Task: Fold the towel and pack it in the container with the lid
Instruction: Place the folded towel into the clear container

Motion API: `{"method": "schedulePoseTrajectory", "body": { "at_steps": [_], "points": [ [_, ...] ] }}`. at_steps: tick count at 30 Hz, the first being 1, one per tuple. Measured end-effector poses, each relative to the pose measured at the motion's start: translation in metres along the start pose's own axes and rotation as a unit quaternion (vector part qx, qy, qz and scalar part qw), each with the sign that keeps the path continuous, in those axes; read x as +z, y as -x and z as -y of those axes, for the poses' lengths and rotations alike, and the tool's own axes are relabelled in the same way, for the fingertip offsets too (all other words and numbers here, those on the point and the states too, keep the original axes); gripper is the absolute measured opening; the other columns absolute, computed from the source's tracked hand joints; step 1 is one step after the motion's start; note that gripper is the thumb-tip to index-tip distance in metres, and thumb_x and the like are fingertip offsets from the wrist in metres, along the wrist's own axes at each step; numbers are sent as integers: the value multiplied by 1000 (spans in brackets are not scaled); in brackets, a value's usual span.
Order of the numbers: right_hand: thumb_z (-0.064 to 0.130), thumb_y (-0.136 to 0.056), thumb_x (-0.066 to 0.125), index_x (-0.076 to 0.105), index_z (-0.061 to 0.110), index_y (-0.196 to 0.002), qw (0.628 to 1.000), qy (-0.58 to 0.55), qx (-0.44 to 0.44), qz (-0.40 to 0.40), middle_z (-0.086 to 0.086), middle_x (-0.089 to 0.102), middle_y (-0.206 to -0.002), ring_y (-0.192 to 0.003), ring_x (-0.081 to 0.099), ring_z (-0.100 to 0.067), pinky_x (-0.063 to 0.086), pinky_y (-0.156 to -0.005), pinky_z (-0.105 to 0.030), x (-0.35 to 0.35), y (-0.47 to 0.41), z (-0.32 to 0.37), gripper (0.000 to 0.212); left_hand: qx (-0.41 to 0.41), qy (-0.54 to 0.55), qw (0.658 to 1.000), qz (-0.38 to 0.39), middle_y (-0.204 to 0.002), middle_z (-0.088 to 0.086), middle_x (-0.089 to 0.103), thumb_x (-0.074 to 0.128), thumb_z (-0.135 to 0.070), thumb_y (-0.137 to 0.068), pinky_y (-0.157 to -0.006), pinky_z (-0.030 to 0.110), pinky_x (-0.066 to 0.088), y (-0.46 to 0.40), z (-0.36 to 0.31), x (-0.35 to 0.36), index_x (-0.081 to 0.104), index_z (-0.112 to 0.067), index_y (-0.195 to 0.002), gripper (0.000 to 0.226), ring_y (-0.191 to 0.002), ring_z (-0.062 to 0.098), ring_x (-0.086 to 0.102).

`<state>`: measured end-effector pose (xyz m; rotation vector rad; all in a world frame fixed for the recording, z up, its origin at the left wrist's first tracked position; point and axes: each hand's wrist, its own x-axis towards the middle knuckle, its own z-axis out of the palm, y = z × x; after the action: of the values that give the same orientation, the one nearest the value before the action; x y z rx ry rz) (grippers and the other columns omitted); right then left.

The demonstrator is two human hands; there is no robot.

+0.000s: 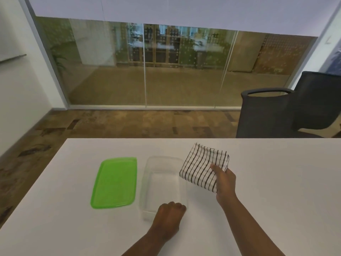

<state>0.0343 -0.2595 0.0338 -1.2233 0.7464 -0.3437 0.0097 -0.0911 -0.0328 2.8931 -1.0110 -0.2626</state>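
Note:
A folded white towel with black stripes (202, 165) hangs just above the table, right of the clear plastic container (162, 183). My right hand (224, 183) grips the towel at its near right corner, thumb on top. The container stands open on the white table (276, 191) with nothing visible inside. My left hand (170, 217) rests with curled fingers against the container's near rim, holding it. The green lid (114, 182) lies flat on the table directly left of the container.
A dark office chair (287, 111) stands beyond the table's far right edge. A glass partition and brown floor lie behind the table. The table's left edge runs diagonally at the lower left.

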Motion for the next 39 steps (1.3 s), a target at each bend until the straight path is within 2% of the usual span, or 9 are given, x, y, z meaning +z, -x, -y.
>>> {"method": "schedulePoseTrajectory", "body": {
  "at_steps": [6,9,11,13,16,21,26,34,39],
  "points": [
    [9,-85,60,58,8,-120,999,37,17,18,-13,64,-113,-100,61,-31,51,-79,-37,7,-7,-12,35,12,1,999,35,-111,15,61,37,-4,-91,-80,42,43,-9,-7,19,51,-6,-107,22,-105,35,54],
    [10,-85,60,60,8,-117,996,80,13,42,-13,65,-111,-100,61,-30,52,-80,-37,16,-9,-17,31,28,33,999,18,-112,10,64,42,-35,-92,-86,40,42,-9,-1,16,54,-10,-113,34,-108,30,54],
    [11,-85,60,62,9,-113,990,131,-1,61,-10,66,-107,-95,61,-26,51,-77,-33,23,-10,-21,28,59,62,992,-92,-99,-1,69,45,-56,-81,-88,37,41,-2,10,13,62,-16,-103,48,-98,19,59],
    [11,-84,60,63,9,-110,980,183,-22,76,-8,66,-102,-88,60,-21,49,-69,-27,31,-11,-27,27,60,92,957,-267,-80,-8,68,51,-46,-76,-79,32,36,5,24,18,61,-22,-85,28,-83,13,58],
    [9,-83,61,64,8,-109,965,238,-31,109,-3,63,-92,-76,56,-11,41,-55,-16,44,-11,-41,26,-112,167,912,-358,-89,0,67,45,-29,-73,-74,32,29,5,43,18,55,-20,-89,21,-88,14,50],
    [2,-83,57,61,8,-115,950,254,91,157,-12,65,-115,-102,60,-27,53,-87,-39,72,-12,-69,33,-421,349,815,-190,-142,8,46,34,-26,-97,-100,46,33,-11,58,22,37,-13,-136,42,-126,26,47],
    [1,-85,49,52,5,-121,945,268,132,132,-18,61,-123,-111,57,-33,48,-97,-45,82,-16,-91,36,-413,394,812,-121,-145,0,41,25,-26,-99,-103,47,27,-15,62,30,37,-25,-137,40,-129,21,42],
    [6,-93,44,4,15,-147,794,591,-79,119,-15,44,-133,-113,55,-30,48,-89,-37,81,-7,-102,68,-422,381,815,-114,-144,0,41,25,-27,-98,-103,46,27,-15,63,34,35,-28,-138,40,-130,21,41],
    [-4,-86,50,35,10,-140,720,632,-270,94,-11,52,-129,-113,51,-28,48,-84,-36,78,-3,-89,58,-412,470,771,-119,-144,-2,42,27,-41,-96,-109,47,20,-14,62,33,41,-30,-134,42,-132,21,38]
  ]
}}
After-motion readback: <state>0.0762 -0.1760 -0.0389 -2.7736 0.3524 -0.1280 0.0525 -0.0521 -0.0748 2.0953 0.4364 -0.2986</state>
